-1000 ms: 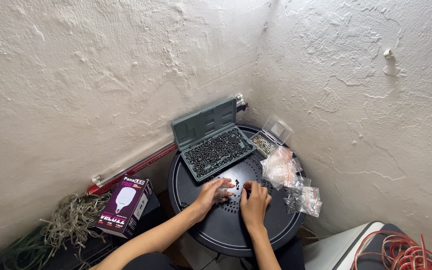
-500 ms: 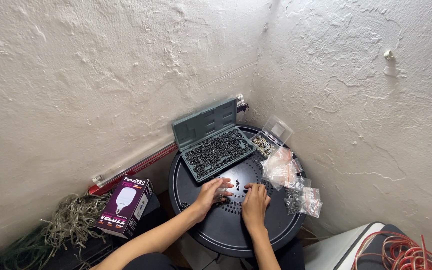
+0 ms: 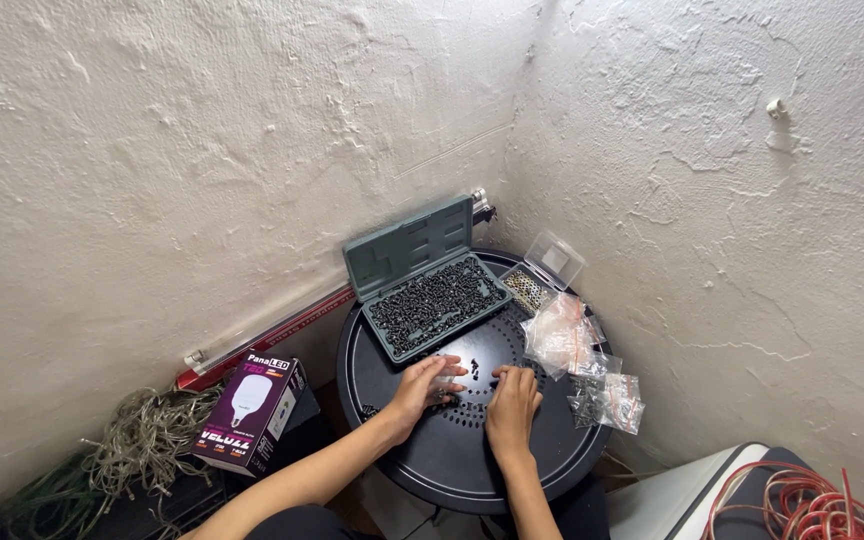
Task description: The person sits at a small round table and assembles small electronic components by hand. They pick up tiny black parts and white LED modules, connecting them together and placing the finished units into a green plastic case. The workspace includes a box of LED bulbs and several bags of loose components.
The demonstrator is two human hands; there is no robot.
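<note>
Item: sorting small black screws on round black surface (image 3: pixel 452 470), perforated centre, raised rim, set in corner of rough plaster walls.

Left hand (image 3: pixel 422 385): palm down, fingers curled over a small clear bag (image 3: pixel 449 372) pressed to the surface; grip looks light, can't tell if pinched.
Right hand (image 3: pixel 512 400): flat, fingers bent, tips near loose screws (image 3: pixel 474 366); nothing clearly held.

Step, as judged: gathering or bagging loose screws. Next move calls for fine pinch, 1 screw at a time, bag mouth kept open.

Screw stock: green plastic case (image 3: pixel 430 292), lid up against wall, tray full of dark metal screws, just behind both hands.

Also: clear box (image 3: pixel 552 262) w/ open lid; crinkly filled bags (image 3: pixel 577 350) at right edge; purple bulb carton (image 3: pixel 250 412); tangled wire (image 3: pixel 142 450); red cable coil (image 3: pixel 802 505).
</note>
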